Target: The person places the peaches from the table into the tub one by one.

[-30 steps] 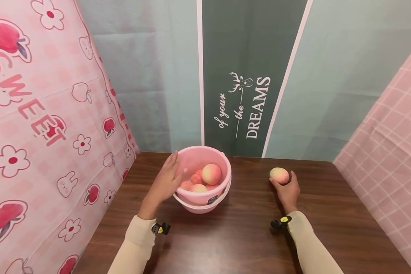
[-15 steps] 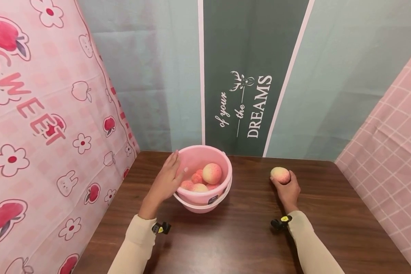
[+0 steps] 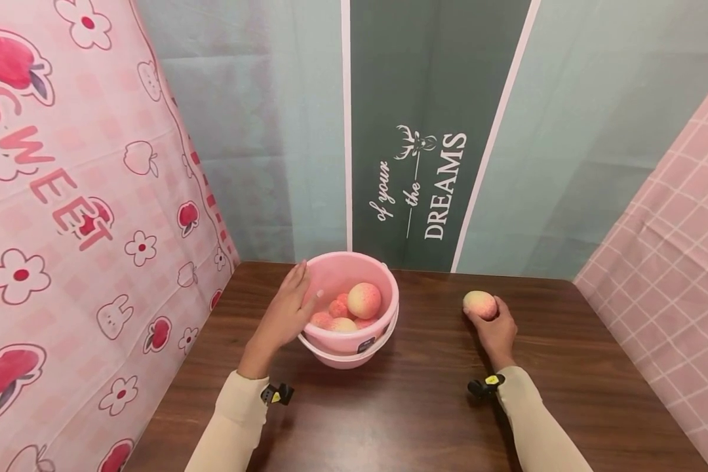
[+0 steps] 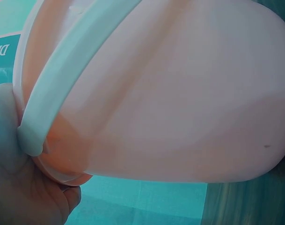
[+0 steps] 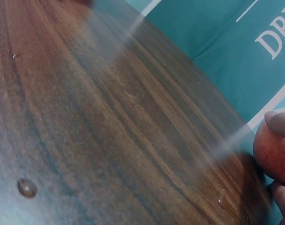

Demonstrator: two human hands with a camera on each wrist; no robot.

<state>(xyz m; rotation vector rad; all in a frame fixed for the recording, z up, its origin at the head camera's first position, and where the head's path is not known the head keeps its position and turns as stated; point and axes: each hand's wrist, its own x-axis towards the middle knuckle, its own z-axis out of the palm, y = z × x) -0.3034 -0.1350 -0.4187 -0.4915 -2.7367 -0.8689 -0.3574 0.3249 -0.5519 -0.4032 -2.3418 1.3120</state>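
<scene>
A pink bucket (image 3: 329, 278) stands on the table, tipped slightly toward me, with several yellow-and-red peaches (image 3: 364, 301) inside. At its left side my left hand (image 3: 284, 313) grips the rim, thumb over the inside and fingers along the outside. The left wrist view shows the bucket's wall (image 4: 189, 93) and pale handle (image 4: 67, 70) beside the hand. To the right of the bucket, my right hand (image 3: 498, 333) holds one more peach (image 3: 480, 304) between thumb and fingers, low over the table. The right wrist view catches part of that peach (image 5: 269, 154) at its right edge.
The brown wooden table (image 3: 425, 406) reaches back to a green-and-grey printed cloth (image 3: 431, 78). A pink patterned cloth (image 3: 82, 262) hangs along the left side, and a pink checked cloth (image 3: 672, 262) along the right.
</scene>
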